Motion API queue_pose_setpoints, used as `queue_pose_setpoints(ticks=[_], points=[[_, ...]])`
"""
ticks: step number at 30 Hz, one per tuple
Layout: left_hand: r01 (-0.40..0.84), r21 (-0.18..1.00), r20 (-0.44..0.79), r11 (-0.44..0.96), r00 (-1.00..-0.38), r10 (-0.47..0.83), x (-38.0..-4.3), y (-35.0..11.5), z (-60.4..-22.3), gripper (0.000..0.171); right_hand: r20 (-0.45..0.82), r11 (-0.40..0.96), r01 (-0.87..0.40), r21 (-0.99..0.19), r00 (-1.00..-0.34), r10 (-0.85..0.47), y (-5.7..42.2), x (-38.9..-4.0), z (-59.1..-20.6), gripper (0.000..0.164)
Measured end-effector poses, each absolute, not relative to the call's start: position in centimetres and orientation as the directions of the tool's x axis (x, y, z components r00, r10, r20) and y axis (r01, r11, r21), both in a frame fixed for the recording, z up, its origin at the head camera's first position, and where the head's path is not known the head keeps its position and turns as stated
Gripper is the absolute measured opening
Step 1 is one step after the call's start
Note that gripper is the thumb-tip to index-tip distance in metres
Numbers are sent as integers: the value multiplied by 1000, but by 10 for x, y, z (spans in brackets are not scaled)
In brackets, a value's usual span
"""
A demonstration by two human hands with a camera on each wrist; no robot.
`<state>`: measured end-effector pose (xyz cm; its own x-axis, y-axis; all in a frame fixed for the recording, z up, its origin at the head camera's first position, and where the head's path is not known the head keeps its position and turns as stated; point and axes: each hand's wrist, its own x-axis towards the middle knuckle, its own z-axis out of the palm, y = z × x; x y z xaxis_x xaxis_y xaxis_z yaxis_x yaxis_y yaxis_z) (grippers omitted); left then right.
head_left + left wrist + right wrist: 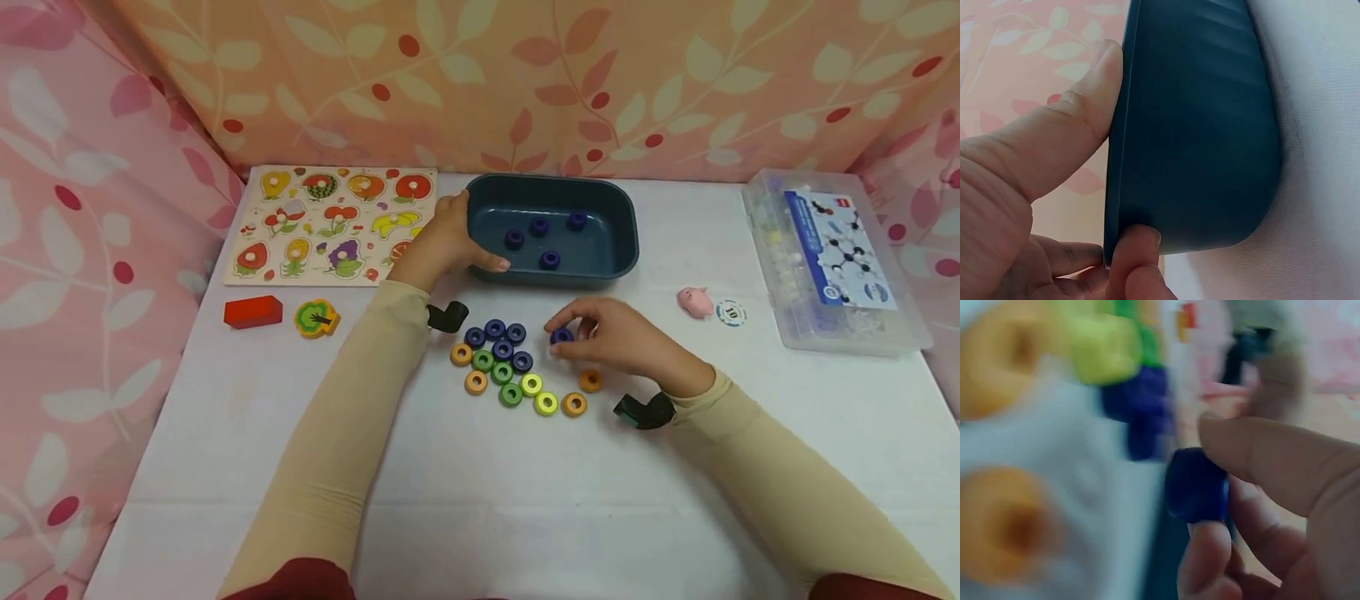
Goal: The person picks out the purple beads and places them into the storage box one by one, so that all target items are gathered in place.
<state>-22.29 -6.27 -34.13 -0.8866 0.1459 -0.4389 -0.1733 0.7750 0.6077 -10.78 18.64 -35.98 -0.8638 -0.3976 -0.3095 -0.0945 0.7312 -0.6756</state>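
The right hand's fingers [1207, 553], slightly parted, pinch a blue ring [1196, 487].

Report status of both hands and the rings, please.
Left hand grips teal tub. Right hand pinches indigo ring outside it. Four indigo rings inside. Nothing visibly blocking between.

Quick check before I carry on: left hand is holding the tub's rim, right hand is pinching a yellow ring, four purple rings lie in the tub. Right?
Not quite: the ring in the right hand is dark blue-purple, not yellow; the right wrist view shows it. The rest holds.
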Motion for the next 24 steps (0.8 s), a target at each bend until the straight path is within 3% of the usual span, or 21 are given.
queue_pose_setpoints(ticks=[5,9,16,24], points=[[-166,609,-437,776,-886,153,-223,-64,-340,131,-219,734,-16,-679,-950,-223,185,-142,-321,42],[-168,614,-440,771,-884,158,-223,-65,-341,130,-187,714,44,-698,-975,-123,183,-181,-314,51],[-174,600,-451,781,-879,151,-223,-66,-342,132,-214,744,46,-667,-968,-132,178,-230,-340,50],[-155,610,-442,777,-881,171,-223,-66,-341,132,-290,750,108,-653,-950,-115,184,-235,-345,52]])
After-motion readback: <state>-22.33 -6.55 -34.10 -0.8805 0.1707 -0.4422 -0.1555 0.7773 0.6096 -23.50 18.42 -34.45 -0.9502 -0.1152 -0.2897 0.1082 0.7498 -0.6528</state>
